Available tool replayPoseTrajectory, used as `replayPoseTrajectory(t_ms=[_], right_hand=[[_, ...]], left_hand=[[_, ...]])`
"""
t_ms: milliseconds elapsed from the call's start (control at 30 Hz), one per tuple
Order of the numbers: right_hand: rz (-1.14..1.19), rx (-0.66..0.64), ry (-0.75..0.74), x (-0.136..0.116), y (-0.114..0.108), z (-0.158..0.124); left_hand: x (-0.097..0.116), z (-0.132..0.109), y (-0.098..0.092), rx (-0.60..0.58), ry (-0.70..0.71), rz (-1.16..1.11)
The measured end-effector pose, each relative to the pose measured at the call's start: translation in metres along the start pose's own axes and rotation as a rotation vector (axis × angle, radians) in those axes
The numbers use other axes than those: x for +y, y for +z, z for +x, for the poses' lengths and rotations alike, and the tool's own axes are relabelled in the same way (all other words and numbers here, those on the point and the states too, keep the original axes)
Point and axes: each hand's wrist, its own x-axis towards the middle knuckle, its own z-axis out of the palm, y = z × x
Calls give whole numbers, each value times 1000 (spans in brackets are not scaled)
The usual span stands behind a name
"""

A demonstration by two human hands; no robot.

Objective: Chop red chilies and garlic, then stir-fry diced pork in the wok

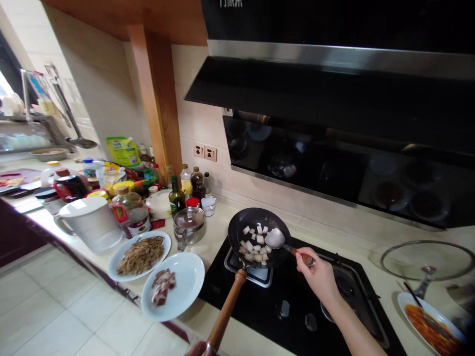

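A black wok (237, 225) with a long wooden handle (227, 306) sits on the left burner of the stove. My left hand (196, 349), cut off by the bottom edge, is closed around the end of that handle. My right hand (317, 273) grips the wooden handle of a metal ladle (275, 238), whose rounded head rests over the food inside the wok. Pale, whitish cubes that look like pork fat (256, 247) lie loosely spread across the wok's bottom, some glistening.
Left of the stove stand a plate of sliced meat (185, 291), a plate of brown shreds (139, 254), a lidded steel pot (189, 225), a white pitcher (91, 222) and several bottles. Rightward are a glass lid (428, 259) and a plate of red food (430, 326). The range hood (326, 94) overhangs.
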Motion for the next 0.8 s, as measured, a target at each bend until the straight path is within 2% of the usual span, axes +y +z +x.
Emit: replayPoseTrajectory(t_ms=[133, 233, 433, 600, 800], right_hand=[[89, -6, 83, -3, -1, -3], [147, -15, 136, -6, -4, -4], [317, -5, 258, -8, 3, -5], [427, 75, 382, -7, 6, -6], [453, 98, 402, -4, 9, -6]], left_hand=[[43, 75, 40, 17, 8, -28], [48, 105, 62, 14, 20, -62], [29, 111, 73, 14, 13, -76], [29, 118, 79, 33, -2, -69], [26, 114, 72, 17, -2, -31]])
